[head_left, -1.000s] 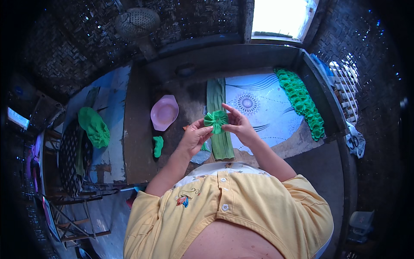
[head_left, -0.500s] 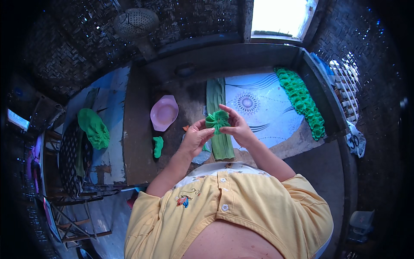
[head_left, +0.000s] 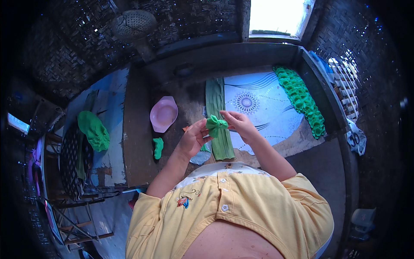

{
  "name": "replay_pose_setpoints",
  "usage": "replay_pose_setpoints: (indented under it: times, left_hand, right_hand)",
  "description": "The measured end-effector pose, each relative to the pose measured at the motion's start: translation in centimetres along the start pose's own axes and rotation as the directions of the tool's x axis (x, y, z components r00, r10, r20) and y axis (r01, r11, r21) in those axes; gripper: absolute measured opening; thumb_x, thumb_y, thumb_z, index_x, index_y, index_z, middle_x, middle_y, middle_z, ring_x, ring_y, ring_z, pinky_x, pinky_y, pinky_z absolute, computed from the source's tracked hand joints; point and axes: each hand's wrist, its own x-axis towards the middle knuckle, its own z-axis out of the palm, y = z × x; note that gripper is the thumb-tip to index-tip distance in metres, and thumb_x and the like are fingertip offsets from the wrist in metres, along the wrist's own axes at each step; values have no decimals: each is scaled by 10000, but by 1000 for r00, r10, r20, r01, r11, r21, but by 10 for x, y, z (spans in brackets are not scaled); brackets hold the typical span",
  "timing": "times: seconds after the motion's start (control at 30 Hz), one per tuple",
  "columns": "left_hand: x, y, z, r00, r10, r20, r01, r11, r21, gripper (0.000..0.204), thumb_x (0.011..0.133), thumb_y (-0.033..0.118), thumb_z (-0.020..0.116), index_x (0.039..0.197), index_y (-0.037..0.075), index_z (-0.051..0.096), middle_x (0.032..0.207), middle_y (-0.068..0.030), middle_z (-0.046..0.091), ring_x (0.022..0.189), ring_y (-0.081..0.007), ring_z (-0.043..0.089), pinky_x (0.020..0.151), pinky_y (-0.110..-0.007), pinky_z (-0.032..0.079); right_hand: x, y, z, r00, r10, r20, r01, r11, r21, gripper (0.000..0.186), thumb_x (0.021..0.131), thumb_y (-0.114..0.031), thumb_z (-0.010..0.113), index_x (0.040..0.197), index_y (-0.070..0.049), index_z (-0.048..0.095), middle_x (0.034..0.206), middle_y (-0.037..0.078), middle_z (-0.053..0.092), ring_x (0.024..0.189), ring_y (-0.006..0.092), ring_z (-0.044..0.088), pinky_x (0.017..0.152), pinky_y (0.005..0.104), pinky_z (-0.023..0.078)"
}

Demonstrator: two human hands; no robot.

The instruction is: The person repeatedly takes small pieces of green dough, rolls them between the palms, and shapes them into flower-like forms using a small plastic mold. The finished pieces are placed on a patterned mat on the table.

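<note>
Between both hands, above a long green leaf strip [head_left: 220, 151], is a small pleated, bright green piece [head_left: 215, 126]. My left hand [head_left: 194, 138] grips it from the left with thumb and fingers. My right hand [head_left: 240, 128] pinches it from the right. Rows of similar green ruffled pieces [head_left: 297, 97] lie on the right of a white patterned sheet [head_left: 258, 93]. A pink plastic dish [head_left: 164, 113] and a small green lump [head_left: 157, 148] are at the left, and a clear plastic piece [head_left: 199, 157] lies partly behind my left hand.
A raised wooden edge [head_left: 220, 56] borders the work surface. On the left board [head_left: 108, 170] are a larger green mass [head_left: 94, 129] and dark dotted cloth [head_left: 73, 159]. Scissors [head_left: 355, 138] with a plastic bag sit beyond the right edge. A wooden frame [head_left: 82, 224] stands at lower left.
The green piece has turned from a round face toward the camera to a narrower, more side-on view. The fingers of my right hand have moved down and closer around it.
</note>
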Motion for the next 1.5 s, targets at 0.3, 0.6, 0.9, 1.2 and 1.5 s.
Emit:
replay_pose_setpoints:
  times: [0.3,0.6,0.9,1.2,1.5]
  left_hand:
    - [3,3,-16,988,-158,-1,155,975,-161,391,927,385,414,1057,52,573,1019,-84,623,958,-186,588,830,-341,471]
    - [9,0,-23,977,-205,-58,196,972,-127,534,928,451,360,1145,-9,523,1075,-139,594,1004,-226,573,892,-385,454]
    - [5,-6,-31,953,-213,-214,197,976,-93,755,863,570,398,1407,121,129,1402,-168,258,1235,-343,350,922,-513,410]
    - [-12,-9,-55,952,-194,-238,155,973,-173,709,870,535,423,1391,116,187,1353,-166,346,1181,-337,424,905,-509,426]
    - [-37,-16,-81,926,-195,-323,128,968,-218,716,873,546,406,1398,117,175,1335,-159,372,1177,-335,417,885,-510,433]
  right_hand:
    - [3,8,-4,945,104,311,-236,874,425,492,875,-492,486,1025,-34,584,952,49,601,883,130,540,808,291,403]
    - [4,11,-7,998,26,60,-28,999,38,186,830,-144,617,972,-26,593,848,11,613,753,74,580,655,215,473]
    - [40,44,-48,970,1,-242,-87,935,-344,216,807,-142,618,955,15,621,826,72,624,726,149,605,589,280,512]
    - [82,101,-119,873,162,-460,-190,982,-16,247,824,-125,576,1037,0,590,917,89,598,793,187,607,629,330,561]
    - [61,124,-165,781,237,-578,-301,954,-15,353,905,-312,474,1082,-17,550,847,92,608,636,188,611,538,285,537]
